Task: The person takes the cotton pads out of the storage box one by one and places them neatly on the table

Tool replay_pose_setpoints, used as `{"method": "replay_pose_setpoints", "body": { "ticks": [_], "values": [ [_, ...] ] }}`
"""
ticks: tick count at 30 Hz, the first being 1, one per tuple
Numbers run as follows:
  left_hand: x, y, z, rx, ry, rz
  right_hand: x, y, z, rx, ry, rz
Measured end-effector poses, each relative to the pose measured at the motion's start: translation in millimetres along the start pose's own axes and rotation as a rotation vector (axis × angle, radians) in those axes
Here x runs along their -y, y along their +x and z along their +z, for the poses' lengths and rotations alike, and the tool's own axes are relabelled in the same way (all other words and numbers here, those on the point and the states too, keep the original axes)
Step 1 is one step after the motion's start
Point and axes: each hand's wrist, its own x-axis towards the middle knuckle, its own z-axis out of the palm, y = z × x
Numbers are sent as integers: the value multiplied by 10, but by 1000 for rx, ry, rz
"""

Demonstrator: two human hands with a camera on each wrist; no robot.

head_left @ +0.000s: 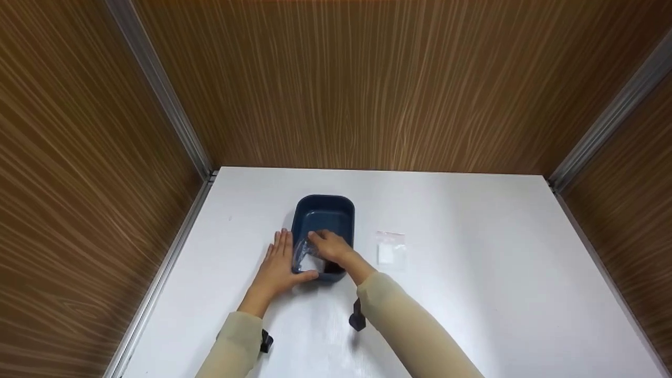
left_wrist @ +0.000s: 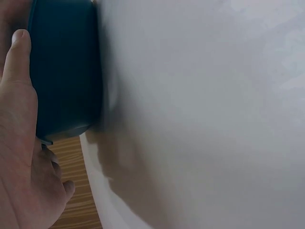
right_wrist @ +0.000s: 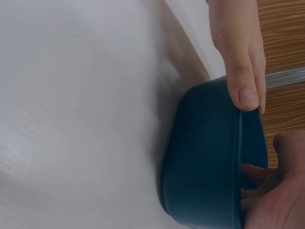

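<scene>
A dark blue rectangular bin (head_left: 323, 201) with rounded corners stands on the white table. Along its left side lies my left hand (head_left: 278, 265), fingers straight, with the thumb over the near rim. The left wrist view shows that thumb (left_wrist: 18, 59) beside the bin's teal-looking wall (left_wrist: 66, 71). My right hand (head_left: 329, 247) reaches into the bin, fingers curled, pinching a crinkled clear plastic bag (head_left: 301, 251) with something white in it. From the right wrist, the right hand's fingers (right_wrist: 257, 174) dip behind the bin wall (right_wrist: 205, 157), which hides the bag.
To the right of the bin, a small clear zip bag (head_left: 391, 252) with a white square inside lies flat on the table (head_left: 472, 262). Wood-grain panels (head_left: 367, 84) rise at the back and both sides, with metal strips at the corners.
</scene>
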Motion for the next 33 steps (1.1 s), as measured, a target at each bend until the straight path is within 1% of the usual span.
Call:
{"method": "replay_pose_setpoints", "body": {
  "ticks": [3, 8, 10, 13, 16, 20, 23, 28, 33],
  "values": [
    [-3, 1, -6, 1, 6, -3, -8, 12, 4, 9, 31, 13],
    [-1, -15, -1, 1, 10, -4, -21, 28, 16, -3, 109, 17],
    [0, -16, 1, -3, 8, -1, -23, 27, 14, 6, 143, 21],
    [-1, -12, 1, -4, 9, 3, -24, 21, 7, 22, 162, 23],
    [-4, -3, -2, -2, -1, 3, -21, 16, -5, 22, 126, -2],
    [1, 3, 1, 0, -6, -2, -34, 18, 1, 13, 32, -58],
    [2, 3, -1, 3, -9, -3, -52, 30, 12, 3, -9, -72],
    [-9, -2, -19, 12, -12, -4, -58, 53, 7, -54, -1, -76],
    [-2, 5, -19, 2, -16, -6, -42, 59, -25, -90, 68, -90]
  ]
}}
